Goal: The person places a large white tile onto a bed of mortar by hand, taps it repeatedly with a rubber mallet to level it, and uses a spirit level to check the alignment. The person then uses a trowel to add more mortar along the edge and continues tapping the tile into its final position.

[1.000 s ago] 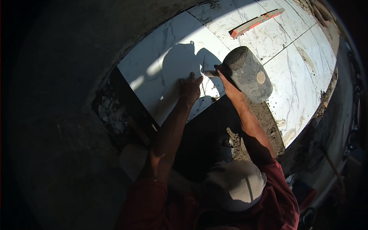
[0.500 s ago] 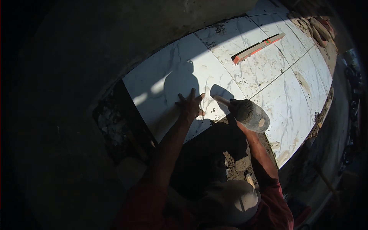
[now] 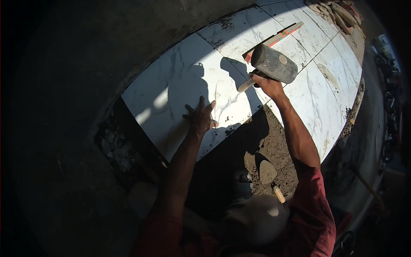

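My left hand [image 3: 201, 116] lies flat and open on the near edge of the big white marble tile [image 3: 188, 96], fingers spread and pointing away from me. My right hand [image 3: 264, 84] is closed around the wooden handle of the rubber mallet [image 3: 274, 64] and holds it up in the air, above the joint between this tile and the next tiles [image 3: 317, 98] on the right. The mallet is to the right of my left hand and farther from me, so the right hand is the near one to it and the left one is well apart. Its long axis, from handle end to head, runs from lower left to upper right, and the dark head points away from me. The tile under my left palm is long from lower right to upper left.

Behind the mallet head a red spirit level [image 3: 274, 40] lies on the tiles. Near my knees there is loose brown mortar [image 3: 278, 145] with a small trowel [image 3: 269, 173] in it.

Compared with 0.5 seconds ago, the mallet is now higher and farther from the tile; then its head was low, close to the tile edge. My left hand has stayed at the same place on the tile.
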A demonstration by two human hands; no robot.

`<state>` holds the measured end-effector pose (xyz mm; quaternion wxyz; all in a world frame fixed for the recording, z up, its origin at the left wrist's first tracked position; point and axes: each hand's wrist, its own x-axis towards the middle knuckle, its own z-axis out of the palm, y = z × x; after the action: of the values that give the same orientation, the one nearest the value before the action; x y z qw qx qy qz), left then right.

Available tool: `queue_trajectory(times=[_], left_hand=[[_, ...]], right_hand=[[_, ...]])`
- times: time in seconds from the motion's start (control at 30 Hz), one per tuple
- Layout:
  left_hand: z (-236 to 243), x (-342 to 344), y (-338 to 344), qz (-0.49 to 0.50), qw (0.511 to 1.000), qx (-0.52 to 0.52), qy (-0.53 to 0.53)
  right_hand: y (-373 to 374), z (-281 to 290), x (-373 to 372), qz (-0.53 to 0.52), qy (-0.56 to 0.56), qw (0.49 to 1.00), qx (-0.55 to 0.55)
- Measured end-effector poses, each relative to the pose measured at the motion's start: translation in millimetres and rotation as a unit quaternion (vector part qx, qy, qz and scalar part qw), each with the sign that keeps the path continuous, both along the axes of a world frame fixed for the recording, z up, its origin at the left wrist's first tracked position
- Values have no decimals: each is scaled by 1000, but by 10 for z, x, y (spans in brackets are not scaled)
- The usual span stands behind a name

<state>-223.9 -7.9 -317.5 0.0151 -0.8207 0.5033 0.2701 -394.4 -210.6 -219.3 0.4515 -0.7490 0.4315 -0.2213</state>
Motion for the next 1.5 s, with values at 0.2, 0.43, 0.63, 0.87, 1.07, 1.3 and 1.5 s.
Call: queue_trajectory(times=[0.2,0.43,0.63,0.87,1.07,1.3,1.5], left_hand=[[-8,57,74,4,1000,29,-11],[-100,50,-4,-16,999,21,-20],[-90,-18,-39,-23,998,34,-47],[-80,32,46,-19,998,24,-48],[-54,27,16,-24,998,26,-47],[-97,-50,-27,-38,998,17,-50],[-120,-19,-12,-28,998,24,-58]], right_hand=[[99,235,-83,41,-4,987,-153],[122,-239,-325,63,74,959,-266],[172,-269,-520,43,36,984,-172],[315,-41,-323,-24,-65,998,-9],[265,-116,-411,-4,-18,1000,-25],[101,-467,-644,22,10,997,-76],[444,-184,-357,0,-27,1000,3]])
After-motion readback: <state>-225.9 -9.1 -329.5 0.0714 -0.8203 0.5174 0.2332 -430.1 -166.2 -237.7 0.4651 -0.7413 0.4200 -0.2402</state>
